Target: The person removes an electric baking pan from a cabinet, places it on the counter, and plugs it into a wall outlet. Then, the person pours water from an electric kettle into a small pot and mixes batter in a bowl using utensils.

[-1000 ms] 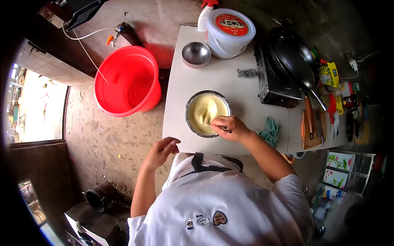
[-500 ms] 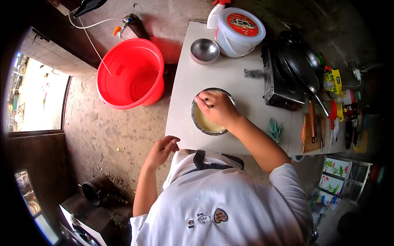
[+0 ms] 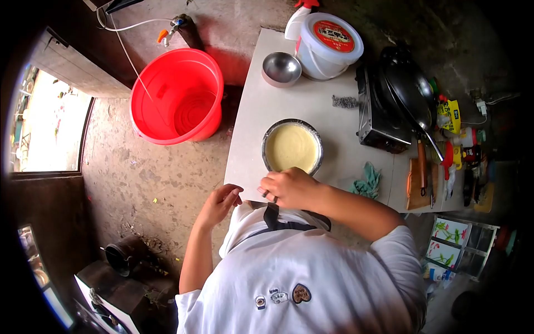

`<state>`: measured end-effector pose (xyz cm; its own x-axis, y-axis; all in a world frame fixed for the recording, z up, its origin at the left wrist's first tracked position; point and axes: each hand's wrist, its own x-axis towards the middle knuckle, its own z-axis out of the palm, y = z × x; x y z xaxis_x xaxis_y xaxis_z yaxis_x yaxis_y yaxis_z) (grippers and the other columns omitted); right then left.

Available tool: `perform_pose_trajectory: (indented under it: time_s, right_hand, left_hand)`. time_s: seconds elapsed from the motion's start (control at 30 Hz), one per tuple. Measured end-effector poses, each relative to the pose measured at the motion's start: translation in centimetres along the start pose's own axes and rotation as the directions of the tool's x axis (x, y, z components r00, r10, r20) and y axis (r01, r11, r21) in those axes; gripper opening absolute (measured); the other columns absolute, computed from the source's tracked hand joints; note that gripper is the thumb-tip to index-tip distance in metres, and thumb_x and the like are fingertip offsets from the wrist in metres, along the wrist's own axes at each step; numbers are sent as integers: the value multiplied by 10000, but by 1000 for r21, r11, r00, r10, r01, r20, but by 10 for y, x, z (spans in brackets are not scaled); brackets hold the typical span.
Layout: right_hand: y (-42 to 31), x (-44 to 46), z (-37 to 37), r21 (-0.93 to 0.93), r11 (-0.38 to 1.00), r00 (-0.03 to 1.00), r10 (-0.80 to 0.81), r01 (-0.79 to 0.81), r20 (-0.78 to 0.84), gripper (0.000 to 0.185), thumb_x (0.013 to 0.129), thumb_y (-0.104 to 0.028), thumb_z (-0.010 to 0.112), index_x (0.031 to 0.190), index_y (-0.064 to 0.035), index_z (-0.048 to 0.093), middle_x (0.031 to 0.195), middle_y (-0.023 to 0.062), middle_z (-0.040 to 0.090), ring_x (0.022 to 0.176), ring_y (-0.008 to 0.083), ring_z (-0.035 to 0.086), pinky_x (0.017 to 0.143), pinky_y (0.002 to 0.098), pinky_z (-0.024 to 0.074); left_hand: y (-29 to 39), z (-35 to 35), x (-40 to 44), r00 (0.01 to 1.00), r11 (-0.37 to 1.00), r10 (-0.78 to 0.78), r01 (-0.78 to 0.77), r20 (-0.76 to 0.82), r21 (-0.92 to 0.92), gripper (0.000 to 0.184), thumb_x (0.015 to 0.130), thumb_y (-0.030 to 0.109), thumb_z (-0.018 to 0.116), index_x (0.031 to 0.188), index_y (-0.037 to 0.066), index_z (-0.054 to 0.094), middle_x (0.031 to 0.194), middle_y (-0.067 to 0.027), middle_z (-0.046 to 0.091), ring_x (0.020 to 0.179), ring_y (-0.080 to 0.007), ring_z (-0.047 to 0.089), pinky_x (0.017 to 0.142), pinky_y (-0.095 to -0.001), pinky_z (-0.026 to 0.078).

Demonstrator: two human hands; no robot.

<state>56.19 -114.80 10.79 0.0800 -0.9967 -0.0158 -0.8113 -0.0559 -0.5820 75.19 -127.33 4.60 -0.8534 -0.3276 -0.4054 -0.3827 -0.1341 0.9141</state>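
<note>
A dark-rimmed round bowl [image 3: 319, 157] of smooth, pale yellow batter [image 3: 292, 146] rests near the front of the white table. My right hand [image 3: 289, 189] is just in front of the bowl, over its near rim, with fingers curled closed. A dark ring shows on one finger; whatever the fingers may hold is hidden. My left hand [image 3: 219, 204] hovers off the table's left front corner, loosely bent and with nothing visible in it. Behind the batter bowl stands a small metal bowl [image 3: 281, 69].
A lidded white bucket [image 3: 320, 58] and spray bottle [image 3: 295, 23] stand at the back. At right are a stove [image 3: 370, 119] with a wok [image 3: 409, 89], a steel scrubber [image 3: 345, 102] and a green cloth [image 3: 367, 181]. A red tub [image 3: 178, 100] sits on the left.
My right hand has moved from above the batter bowl towards my body, leaving the batter in sight. My left hand has stayed almost in place.
</note>
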Motion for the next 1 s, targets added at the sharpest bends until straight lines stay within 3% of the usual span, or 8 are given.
perform_pose_trajectory:
  time_s: [0.17,0.4,0.5,0.67,0.77,0.87,0.93,1.0]
  right_hand:
    - [6,16,2,21,998,997,-52,53,-58,112,742,-151,572,832,-86,558,727,71,558,618,232,580,547,345,490]
    - [77,50,-34,102,962,784,266,-254,-561,228,831,-227,493,727,-32,550,709,158,579,655,337,561,589,404,453]
    - [78,25,-37,75,940,787,321,-334,-527,202,821,-191,515,714,-26,558,698,154,576,649,339,557,571,387,450]
    - [69,-8,-18,220,963,895,232,-156,-380,118,802,-142,558,743,-41,549,638,134,561,559,303,554,516,352,442]
    - [88,-22,-20,303,926,792,355,-225,-497,82,790,-123,574,763,-46,569,668,124,576,566,275,565,525,325,448]
    - [88,-55,-14,109,957,829,289,-270,-478,69,792,-125,588,767,-72,552,722,94,602,607,256,591,532,322,469]
    - [77,-58,-7,177,973,882,208,-145,-422,58,794,-129,589,814,-80,564,743,96,604,625,253,595,547,317,473]
    - [83,-54,-3,368,913,856,329,-179,-398,71,786,-133,596,806,-74,562,758,98,606,647,256,604,550,317,472]
  left_hand:
    - [-1,3,1,1000,1000,-19,19,16,5,266,908,212,442,944,-25,558,693,-41,558,665,-102,501,623,-243,424]
    - [0,5,2,999,999,-21,19,38,50,275,905,221,451,951,-29,556,700,-47,560,665,-104,504,624,-241,423]
    - [-7,2,0,999,999,-36,36,25,31,278,905,222,451,951,-31,556,706,-48,561,667,-106,506,626,-242,426]
    - [-10,1,-1,998,998,-60,61,11,-25,281,906,222,452,947,-36,554,716,-50,564,673,-108,514,631,-242,429]
    - [-6,2,2,998,999,-48,47,37,28,276,904,222,455,948,-32,556,715,-56,567,682,-111,521,634,-243,431]
    - [-1,1,6,999,996,-40,37,35,77,274,902,225,459,951,-26,557,714,-61,569,677,-115,527,628,-245,434]
    - [-6,3,11,998,994,-43,38,48,105,275,900,229,461,953,-24,557,711,-65,574,667,-120,531,623,-253,439]
    - [-4,9,13,997,992,-37,28,74,121,275,900,228,462,953,-25,556,713,-65,576,666,-122,533,626,-259,443]
